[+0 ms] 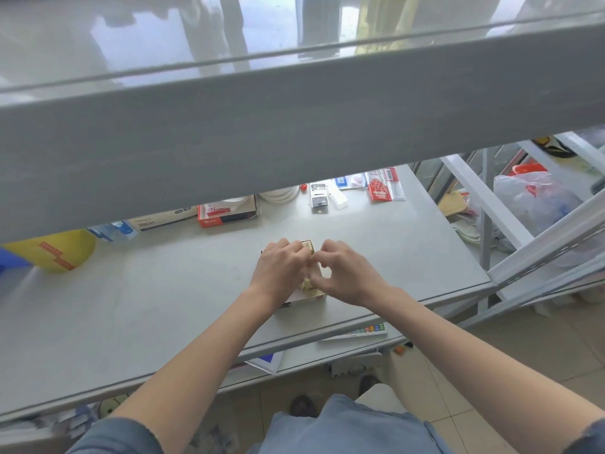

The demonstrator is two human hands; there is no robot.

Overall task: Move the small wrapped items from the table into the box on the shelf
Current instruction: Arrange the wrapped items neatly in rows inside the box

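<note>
The scene is lit brightly and evenly by daylight. Strong glare is seen on the glossy upper shelf (163,44), where pale window-like reflections are spread across the surface. Only soft, weak shadows are cast under the left hand (278,267) and the right hand (347,273) on the grey shelf surface (163,306). Straight edges are bent by the wide-angle lens, mostly near the borders. The lower left corner and the yellow container (55,250) are blurred; small print on the packages cannot be read.

Shelf (163,322) smooth grey, slight sheen; box (307,298) matt cardboard; bag (530,198) glossy clear plastic.
</note>
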